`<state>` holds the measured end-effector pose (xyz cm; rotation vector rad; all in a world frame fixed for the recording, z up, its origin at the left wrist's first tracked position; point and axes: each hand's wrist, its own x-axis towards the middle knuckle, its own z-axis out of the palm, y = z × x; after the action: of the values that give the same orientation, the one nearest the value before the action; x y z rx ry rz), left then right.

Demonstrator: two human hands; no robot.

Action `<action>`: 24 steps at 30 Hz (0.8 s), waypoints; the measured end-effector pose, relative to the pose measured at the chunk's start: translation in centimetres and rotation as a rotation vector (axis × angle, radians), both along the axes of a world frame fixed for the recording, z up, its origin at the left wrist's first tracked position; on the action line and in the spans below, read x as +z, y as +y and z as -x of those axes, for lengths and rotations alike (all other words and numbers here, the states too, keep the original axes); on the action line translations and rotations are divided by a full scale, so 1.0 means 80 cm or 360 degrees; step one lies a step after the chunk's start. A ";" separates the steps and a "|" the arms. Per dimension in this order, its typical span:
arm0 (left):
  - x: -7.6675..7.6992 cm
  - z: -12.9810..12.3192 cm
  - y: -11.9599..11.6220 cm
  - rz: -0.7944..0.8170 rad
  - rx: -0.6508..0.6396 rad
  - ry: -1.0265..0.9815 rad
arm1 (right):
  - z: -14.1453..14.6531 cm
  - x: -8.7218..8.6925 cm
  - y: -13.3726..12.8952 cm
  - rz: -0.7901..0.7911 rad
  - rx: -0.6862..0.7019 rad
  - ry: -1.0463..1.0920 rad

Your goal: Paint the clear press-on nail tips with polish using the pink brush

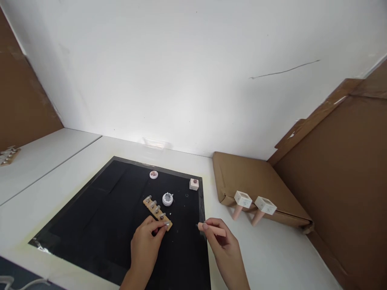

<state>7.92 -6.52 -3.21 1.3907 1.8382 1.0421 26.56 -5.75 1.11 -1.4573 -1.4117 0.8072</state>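
My left hand [146, 241] is closed in a pinch at the near end of a narrow wooden nail-tip stand [151, 207]. Several pale false nails sit across that stand in a row. Between my right hand's [225, 245] thumb and fingers is a peach nail polish brush cap [216, 230], its dark brush end pointing left. Just beyond the stand lies a small round white jar [167, 199] with grey inside. A square white bottle [194, 184] with a brownish round top stands at the mat's far right corner. What the left fingertips cover is partly hidden.
A black mat [99, 213] covers much of the white table [260, 249]. Behind the jar is a round white lid [153, 175]. Two square white bottles [242, 199] with peach caps stand cap-down against a cardboard box [250, 173]. Another nail stand [10, 156] lies far left.
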 end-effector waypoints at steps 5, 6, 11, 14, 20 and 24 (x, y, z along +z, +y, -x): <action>0.007 -0.002 0.003 0.0080 0.0004 0.0089 | -0.001 -0.006 0.003 0.0007 -0.0025 -0.0036; 0.007 -0.003 0.003 0.0091 0.0006 0.0105 | -0.001 -0.008 0.003 0.0008 -0.0004 -0.0050; 0.007 -0.003 0.001 0.0066 0.0005 0.0149 | 0.017 -0.021 0.002 -0.0053 0.0171 -0.0228; 0.006 -0.002 -0.001 -0.0003 -0.0009 0.0149 | 0.037 -0.030 0.000 -0.0123 0.0230 -0.0394; -0.005 0.012 -0.012 -0.0201 -0.0089 0.0076 | 0.082 -0.045 0.000 -0.0257 0.0228 -0.0659; -0.017 0.033 -0.024 -0.0318 -0.0111 0.0015 | 0.094 -0.044 -0.001 -0.0318 0.0188 -0.0692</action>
<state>5.31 -8.41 -4.56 1.5654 1.7172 1.2114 19.07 -5.87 -2.39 -1.4569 -1.8604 0.4141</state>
